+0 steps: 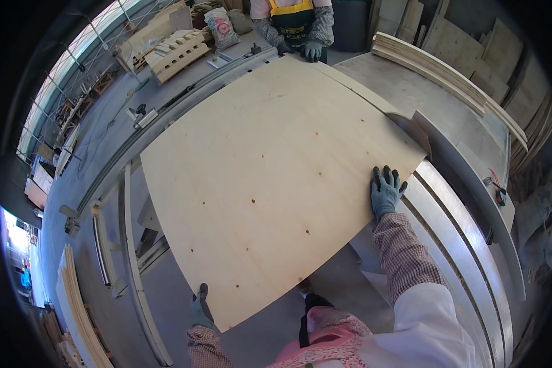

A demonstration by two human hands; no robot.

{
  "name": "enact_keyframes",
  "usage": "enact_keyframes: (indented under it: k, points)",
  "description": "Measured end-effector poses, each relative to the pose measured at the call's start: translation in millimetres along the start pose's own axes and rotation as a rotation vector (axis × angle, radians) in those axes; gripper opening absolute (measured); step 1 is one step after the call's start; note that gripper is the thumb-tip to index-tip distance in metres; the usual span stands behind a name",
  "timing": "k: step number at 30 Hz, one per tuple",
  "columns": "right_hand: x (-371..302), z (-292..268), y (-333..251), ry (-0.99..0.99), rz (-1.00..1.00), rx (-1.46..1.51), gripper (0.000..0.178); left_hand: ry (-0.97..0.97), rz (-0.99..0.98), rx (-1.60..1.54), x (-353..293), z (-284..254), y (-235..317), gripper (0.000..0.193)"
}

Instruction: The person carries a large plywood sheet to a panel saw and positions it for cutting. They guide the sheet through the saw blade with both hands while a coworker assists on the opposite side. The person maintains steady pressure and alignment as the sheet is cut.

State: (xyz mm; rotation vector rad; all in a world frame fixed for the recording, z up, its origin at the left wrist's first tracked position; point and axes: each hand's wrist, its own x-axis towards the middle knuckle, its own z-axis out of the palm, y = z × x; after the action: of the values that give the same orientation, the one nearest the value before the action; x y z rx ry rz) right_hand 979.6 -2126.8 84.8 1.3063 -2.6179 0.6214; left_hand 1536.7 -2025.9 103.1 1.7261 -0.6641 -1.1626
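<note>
A large pale plywood sheet (260,184) with small dark knots lies across a saw table in front of me. My left hand (202,306), in a grey-blue glove with dark fingertips, grips its near left corner; part of the fingers is hidden at the edge. My right hand (386,191), gloved alike, rests flat on the sheet by the right edge, fingers spread. At the far end stands a co-worker (293,21) in a dark apron with yellow trim, one gloved hand (313,51) on the far edge. A narrow strip (349,86) runs along the sheet's far right side.
Slotted metal table (454,221) and a long curved-looking fence (472,178) lie to the right, with a tape measure (501,196) beyond. Stacked boards (435,73) are at the far right. On the left are a rail (129,129), a frame (130,245) and a wooden pallet (176,54).
</note>
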Motion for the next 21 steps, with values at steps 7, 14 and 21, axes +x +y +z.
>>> enact_keyframes:
  k: [7, 14, 21]
  points:
    - [-4.7, -2.7, -4.3, -0.068, 0.029, -0.062, 0.046, -0.073, 0.001, 0.021, 1.1, -2.3, 4.3, 0.051]
    - [-29.6, 4.3, 1.1, -0.041, -0.024, -0.103, 0.045, -0.049, 0.029, 0.152, -9.4, -19.9, -14.9, 0.041]
    - [-58.7, 3.4, 13.3, -0.072, -0.034, -0.106, 0.049, 0.009, 0.122, 0.111, -36.7, -31.7, -31.3, 0.035]
